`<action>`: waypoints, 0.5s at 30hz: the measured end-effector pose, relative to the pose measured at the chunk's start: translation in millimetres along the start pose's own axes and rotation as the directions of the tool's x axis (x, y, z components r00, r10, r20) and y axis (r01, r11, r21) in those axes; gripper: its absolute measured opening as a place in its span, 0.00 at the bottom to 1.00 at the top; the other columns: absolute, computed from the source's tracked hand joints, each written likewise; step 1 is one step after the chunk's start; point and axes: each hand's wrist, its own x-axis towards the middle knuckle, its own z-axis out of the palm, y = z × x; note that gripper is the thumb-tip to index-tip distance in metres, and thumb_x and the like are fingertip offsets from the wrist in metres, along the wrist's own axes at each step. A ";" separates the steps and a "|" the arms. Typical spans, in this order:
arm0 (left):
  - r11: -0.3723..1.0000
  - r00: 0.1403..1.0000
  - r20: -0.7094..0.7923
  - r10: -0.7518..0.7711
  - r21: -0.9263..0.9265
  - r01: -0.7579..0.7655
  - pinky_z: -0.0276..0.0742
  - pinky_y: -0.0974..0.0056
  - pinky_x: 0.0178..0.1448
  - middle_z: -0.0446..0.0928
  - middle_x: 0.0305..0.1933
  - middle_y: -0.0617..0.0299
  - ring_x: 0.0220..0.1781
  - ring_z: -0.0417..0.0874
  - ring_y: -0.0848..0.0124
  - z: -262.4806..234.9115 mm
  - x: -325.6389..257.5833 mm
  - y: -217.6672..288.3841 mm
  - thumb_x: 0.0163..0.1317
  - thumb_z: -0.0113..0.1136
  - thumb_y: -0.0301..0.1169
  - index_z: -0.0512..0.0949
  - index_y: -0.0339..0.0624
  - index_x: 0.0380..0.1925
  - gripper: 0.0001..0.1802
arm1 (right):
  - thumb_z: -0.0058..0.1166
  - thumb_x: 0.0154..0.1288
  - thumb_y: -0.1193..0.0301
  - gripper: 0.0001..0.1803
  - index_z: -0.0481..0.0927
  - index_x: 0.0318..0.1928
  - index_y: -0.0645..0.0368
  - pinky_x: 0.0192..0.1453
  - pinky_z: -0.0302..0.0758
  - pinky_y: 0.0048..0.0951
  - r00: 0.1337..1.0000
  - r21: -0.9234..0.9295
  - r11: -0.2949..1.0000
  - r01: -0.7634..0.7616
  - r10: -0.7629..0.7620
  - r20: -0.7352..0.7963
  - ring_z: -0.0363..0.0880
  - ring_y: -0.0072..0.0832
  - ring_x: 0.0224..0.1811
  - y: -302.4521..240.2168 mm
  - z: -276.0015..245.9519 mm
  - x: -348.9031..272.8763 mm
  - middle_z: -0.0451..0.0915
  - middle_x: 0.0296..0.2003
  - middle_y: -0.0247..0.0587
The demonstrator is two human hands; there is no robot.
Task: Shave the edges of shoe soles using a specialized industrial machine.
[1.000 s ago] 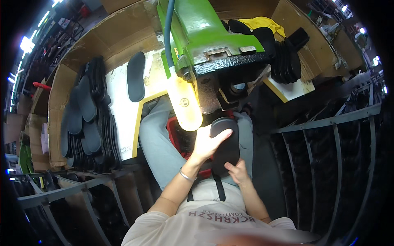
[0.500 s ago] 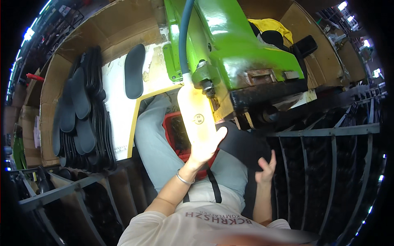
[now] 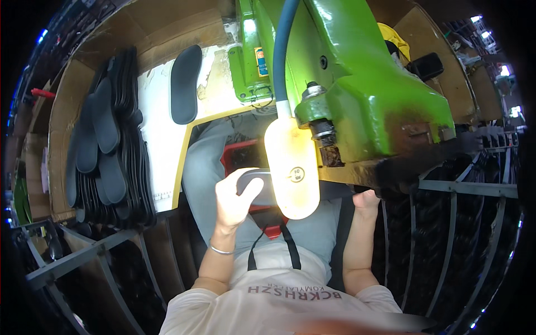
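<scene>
My left hand point(image 3: 233, 202) is closed on the rounded end of a dark grey shoe insole point(image 3: 267, 181), thumb on top. The insole runs to the right behind a glowing oval lamp point(image 3: 291, 167), which hides its middle. My right hand point(image 3: 365, 202) is at the lower edge of a green machine point(image 3: 385, 95); its fingers are hidden by the machine, so I cannot see what they touch. To the left, one insole point(image 3: 186, 84) lies alone on a white board point(image 3: 162, 134), beside overlapping stacks of black insoles point(image 3: 106, 139).
Cardboard point(image 3: 151, 33) walls in the white board at the back and left. A red bin point(image 3: 240, 151) sits between my knees. Metal racks point(image 3: 469, 188) stand on both sides, holding dark items. A blue hose point(image 3: 281, 61) leads up from the lamp. Yellow cloth point(image 3: 394, 40) lies at the back right.
My left hand has moved left from the lamp, and an insole now shows in it. My right hand, earlier spread in the air, has moved up to the machine's edge.
</scene>
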 end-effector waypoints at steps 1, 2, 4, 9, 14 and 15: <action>0.998 0.999 -0.015 -0.039 -0.051 0.038 0.74 0.71 0.41 0.80 0.33 0.59 0.34 0.78 0.76 -8.3 -3.6 0.8 0.54 0.60 0.23 0.78 0.28 0.38 0.11 | 0.48 0.50 0.87 0.29 0.65 0.57 0.64 0.59 0.67 0.31 0.995 0.021 1.000 -0.002 0.004 -0.097 0.73 0.32 0.52 2.3 22.3 -4.0 0.73 0.50 0.41; 0.998 0.999 -0.020 -0.044 -0.048 0.043 0.74 0.71 0.41 0.80 0.33 0.59 0.34 0.78 0.76 -16.3 -7.7 -0.7 0.54 0.60 0.23 0.78 0.28 0.38 0.11 | 0.50 0.56 0.80 0.27 0.65 0.58 0.63 0.61 0.66 0.34 0.998 -0.052 0.999 0.011 -0.008 0.069 0.71 0.32 0.56 7.3 19.2 -4.8 0.72 0.53 0.42; 0.991 0.992 -0.076 -0.103 -0.092 0.096 0.74 0.71 0.42 0.80 0.33 0.58 0.34 0.78 0.75 -31.0 -16.6 -4.2 0.54 0.60 0.21 0.77 0.26 0.38 0.11 | 0.50 0.61 0.71 0.26 0.64 0.60 0.60 0.63 0.64 0.36 0.999 -0.020 1.000 0.014 -0.013 0.053 0.69 0.32 0.58 18.4 24.9 -11.9 0.70 0.55 0.41; 0.965 0.975 -0.104 -0.196 -0.199 0.173 0.74 0.72 0.41 0.79 0.31 0.59 0.33 0.78 0.75 -60.7 -47.5 -20.8 0.56 0.59 0.22 0.76 0.26 0.35 0.09 | 0.54 0.60 0.69 0.26 0.67 0.58 0.61 0.61 0.67 0.35 0.963 -0.223 0.973 0.062 0.001 0.270 0.71 0.33 0.55 49.0 13.0 -21.8 0.72 0.54 0.41; 0.946 0.923 0.278 -0.266 0.260 0.195 0.73 0.72 0.40 0.79 0.32 0.63 0.34 0.76 0.80 -62.1 -63.6 -33.3 0.51 0.66 0.25 0.78 0.31 0.38 0.15 | 0.64 0.46 0.82 0.23 0.76 0.47 0.65 0.47 0.75 0.28 0.942 -0.469 0.879 0.087 0.080 0.326 0.79 0.28 0.41 25.9 75.8 -8.1 0.79 0.43 0.39; 0.938 0.900 0.339 -0.273 0.302 0.170 0.74 0.71 0.42 0.81 0.34 0.61 0.36 0.78 0.78 -45.7 -55.4 -27.7 0.50 0.66 0.24 0.77 0.31 0.41 0.17 | 0.66 0.42 0.84 0.22 0.78 0.43 0.65 0.44 0.75 0.27 0.955 -0.432 0.890 0.148 -0.016 0.296 0.79 0.26 0.38 22.3 85.0 -5.7 0.80 0.39 0.37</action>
